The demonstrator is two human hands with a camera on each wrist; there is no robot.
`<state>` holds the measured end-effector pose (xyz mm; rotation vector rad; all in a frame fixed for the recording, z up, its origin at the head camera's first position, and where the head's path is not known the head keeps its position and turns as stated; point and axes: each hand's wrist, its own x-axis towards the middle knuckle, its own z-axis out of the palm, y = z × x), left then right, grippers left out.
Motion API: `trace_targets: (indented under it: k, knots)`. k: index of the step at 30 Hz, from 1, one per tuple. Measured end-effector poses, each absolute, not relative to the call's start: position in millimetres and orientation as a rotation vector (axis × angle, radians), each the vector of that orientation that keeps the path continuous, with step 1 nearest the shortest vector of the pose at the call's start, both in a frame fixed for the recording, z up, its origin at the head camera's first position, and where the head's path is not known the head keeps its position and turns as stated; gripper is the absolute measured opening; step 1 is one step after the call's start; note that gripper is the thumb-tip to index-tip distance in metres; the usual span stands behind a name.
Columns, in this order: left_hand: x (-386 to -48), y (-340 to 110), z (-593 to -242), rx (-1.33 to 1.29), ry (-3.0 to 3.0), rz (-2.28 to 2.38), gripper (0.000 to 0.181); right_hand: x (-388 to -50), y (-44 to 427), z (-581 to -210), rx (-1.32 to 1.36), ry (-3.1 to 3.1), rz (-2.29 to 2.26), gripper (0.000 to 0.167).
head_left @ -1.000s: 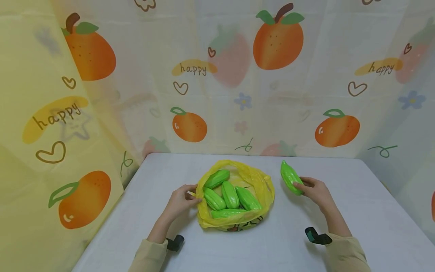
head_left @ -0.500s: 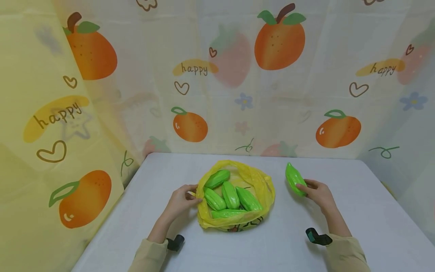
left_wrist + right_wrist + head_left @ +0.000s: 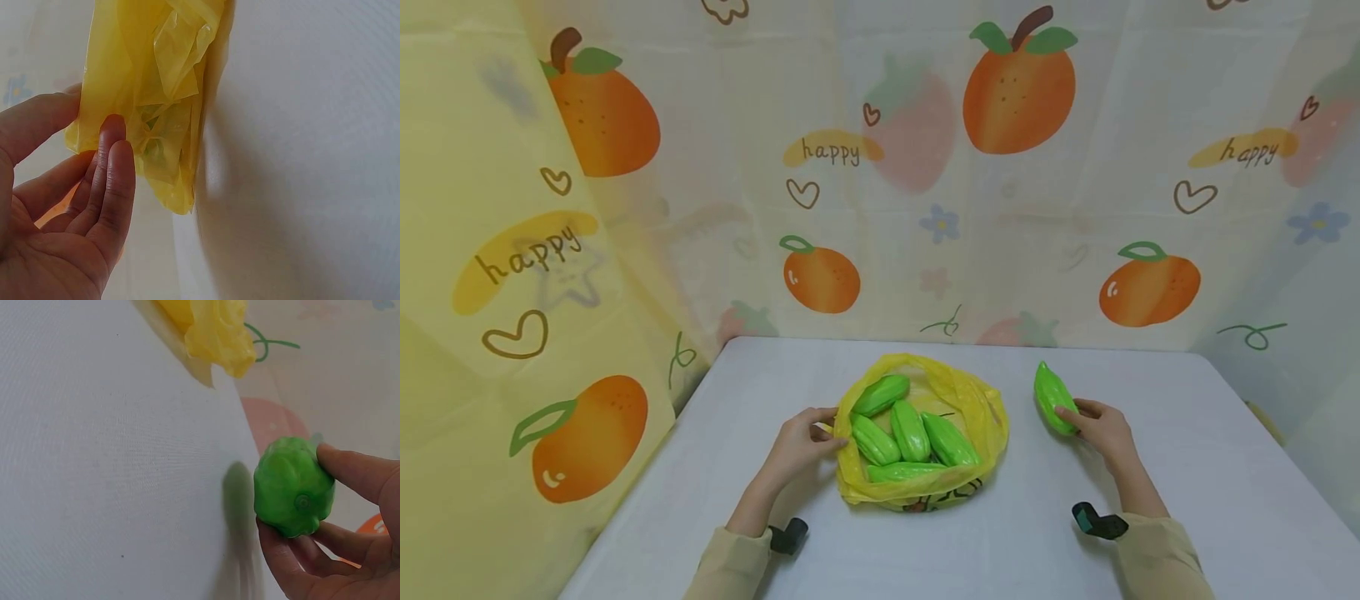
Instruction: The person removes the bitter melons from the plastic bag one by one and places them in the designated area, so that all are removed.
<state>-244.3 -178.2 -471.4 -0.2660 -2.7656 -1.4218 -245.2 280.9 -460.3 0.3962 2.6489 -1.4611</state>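
The right hand [image 3: 1103, 427] pinches a green vegetable [image 3: 1051, 396] above the surface [image 3: 1000, 550], right of and apart from the yellow bag [image 3: 994, 417], its long axis pointing away, far tip leaning left. The left hand [image 3: 801, 437] grips the bag's left rim. The vegetable looks glossy, lumpy and tapered.

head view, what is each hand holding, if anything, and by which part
The right hand holds a green vegetable by its near end; the left hand holds the yellow bag by its left edge.
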Motion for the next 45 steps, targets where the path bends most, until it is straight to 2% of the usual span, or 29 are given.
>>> trace_targets:
  k: [20, 45]
  knots:
    - [-244.8, -175.9, -472.0, -0.258, -2.767, -1.402, 0.051, -256.2, 269.8, -466.7, 0.528, 2.616, -1.456, 0.080]
    - [-244.8, -178.8, -473.2, -0.279, -2.763, -1.377, 0.051, -257.3, 256.0, -468.9, 0.538, 2.646, -1.431, 0.078]
